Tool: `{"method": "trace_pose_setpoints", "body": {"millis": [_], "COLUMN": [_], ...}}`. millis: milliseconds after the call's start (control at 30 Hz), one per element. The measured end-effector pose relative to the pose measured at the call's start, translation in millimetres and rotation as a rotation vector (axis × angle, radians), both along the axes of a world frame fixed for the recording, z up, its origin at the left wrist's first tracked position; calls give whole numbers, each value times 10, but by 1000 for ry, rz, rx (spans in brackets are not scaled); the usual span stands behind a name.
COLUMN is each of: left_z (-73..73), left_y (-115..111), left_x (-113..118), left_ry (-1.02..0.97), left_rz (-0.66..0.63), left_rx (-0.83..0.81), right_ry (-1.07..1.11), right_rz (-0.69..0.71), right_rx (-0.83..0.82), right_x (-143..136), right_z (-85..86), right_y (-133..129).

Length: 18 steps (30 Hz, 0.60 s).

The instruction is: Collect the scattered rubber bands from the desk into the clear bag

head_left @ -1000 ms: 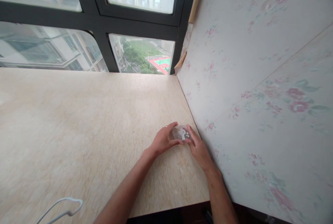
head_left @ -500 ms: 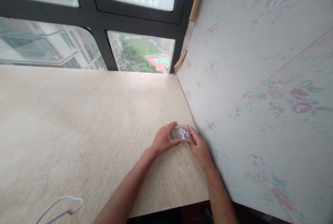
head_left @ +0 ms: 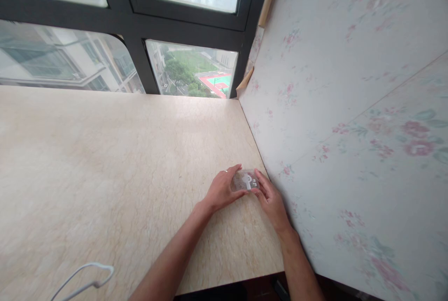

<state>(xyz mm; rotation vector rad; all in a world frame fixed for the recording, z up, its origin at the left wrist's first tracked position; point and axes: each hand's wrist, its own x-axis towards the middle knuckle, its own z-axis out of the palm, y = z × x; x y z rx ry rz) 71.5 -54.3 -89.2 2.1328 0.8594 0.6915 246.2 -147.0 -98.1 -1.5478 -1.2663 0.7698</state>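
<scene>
Nothing much has moved since the earlier frame: both my hands stay on the small clear plastic case [head_left: 245, 180], which sits between them on the marble-patterned tabletop [head_left: 105, 161]. My left hand [head_left: 222, 190] curls around its left side, fingers closed on it. My right hand [head_left: 270, 199] grips its right edge, beside the floral wallpaper [head_left: 343, 105]. Far to my left lies a white cable [head_left: 84, 275].
</scene>
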Motion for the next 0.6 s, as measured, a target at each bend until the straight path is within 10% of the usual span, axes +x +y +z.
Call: {"method": "trace_pose_setpoints", "body": {"millis": [600], "left_z": [-14], "left_y": [-9], "left_x": [-8], "left_ry": [60], "left_rz": [-22], "left_rx": [51], "right_ry": [-206], "right_rz": [21], "right_rx": [134], "right_x": [-28], "right_z": [32], "right_y": [2]}}
